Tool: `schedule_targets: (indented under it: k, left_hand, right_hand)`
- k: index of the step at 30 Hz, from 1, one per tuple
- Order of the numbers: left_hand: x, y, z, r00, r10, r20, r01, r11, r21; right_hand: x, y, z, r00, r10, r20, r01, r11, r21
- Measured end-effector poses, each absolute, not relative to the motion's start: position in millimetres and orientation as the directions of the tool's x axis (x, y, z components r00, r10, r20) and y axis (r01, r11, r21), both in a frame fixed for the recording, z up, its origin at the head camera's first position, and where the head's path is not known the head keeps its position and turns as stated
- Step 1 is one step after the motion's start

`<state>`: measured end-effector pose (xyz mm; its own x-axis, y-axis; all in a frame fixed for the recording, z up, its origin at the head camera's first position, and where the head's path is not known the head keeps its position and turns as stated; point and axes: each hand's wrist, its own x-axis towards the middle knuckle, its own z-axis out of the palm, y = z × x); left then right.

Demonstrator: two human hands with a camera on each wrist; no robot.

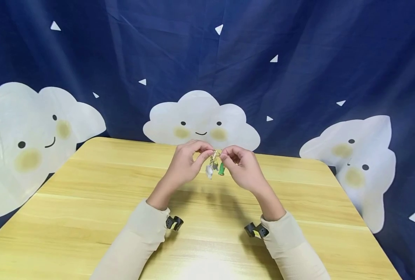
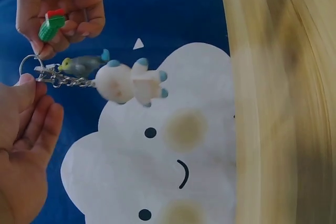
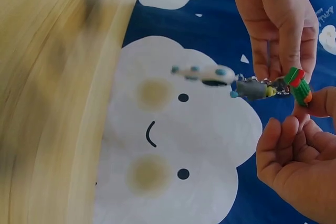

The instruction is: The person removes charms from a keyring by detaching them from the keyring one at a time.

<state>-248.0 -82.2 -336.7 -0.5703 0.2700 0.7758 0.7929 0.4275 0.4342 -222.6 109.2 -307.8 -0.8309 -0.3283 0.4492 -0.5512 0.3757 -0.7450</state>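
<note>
Above the table, both hands meet at a metal key ring (image 2: 26,62). My left hand (image 1: 184,165) pinches it at the chain end between thumb and fingers. From the chain hang a white figure with blue tips (image 2: 118,83) and a grey charm with a yellow head and blue tail (image 2: 84,66). My right hand (image 1: 243,169) pinches the other side of the ring, thumb against bent fingers. A green and red charm (image 3: 300,86) hangs right at the right fingertips; its attachment is hidden behind them.
A light wooden table (image 1: 123,233) spreads beneath the hands. Behind its far edge hangs a dark blue curtain (image 1: 179,50) printed with smiling white clouds (image 1: 200,111) and small white triangles. Black cameras sit at the left wrist (image 1: 174,223) and right wrist (image 1: 256,230).
</note>
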Motion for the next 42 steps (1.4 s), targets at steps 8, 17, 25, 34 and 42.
schedule_targets:
  k: [8,17,25,34,42]
  left_hand:
    - [-244.2,-81.7,-333.5,-0.381,0.416,0.826,0.836,0.537,0.115]
    - [-245.1,-80.8,-335.9,-0.428,0.462,0.777,0.817,0.566,0.113]
    - [-252.5,-83.6,-347.4,-0.582,0.361,0.729,0.784,0.487,0.385]
    - [-252.9,-81.6,-344.9,-0.544,0.276,0.792,0.810,0.419,0.410]
    - [-249.2,-79.1,-341.4,-0.414,0.369,0.832,0.850,0.483,0.209]
  right_hand:
    - [-238.3,115.9,-326.2,-0.826,-0.328,0.457,-0.559,0.376,-0.740]
    - [-237.8,116.7,-325.5,-0.858,-0.298,0.418,-0.512,0.445,-0.734]
    - [-239.2,115.2,-326.7,-0.868,-0.285,0.406,-0.494,0.424,-0.759]
    - [-237.9,113.9,-325.3,-0.867,-0.291,0.404,-0.493,0.386,-0.780]
    - [-237.8,115.9,-325.6,-0.868,-0.293,0.401,-0.492,0.403,-0.771]
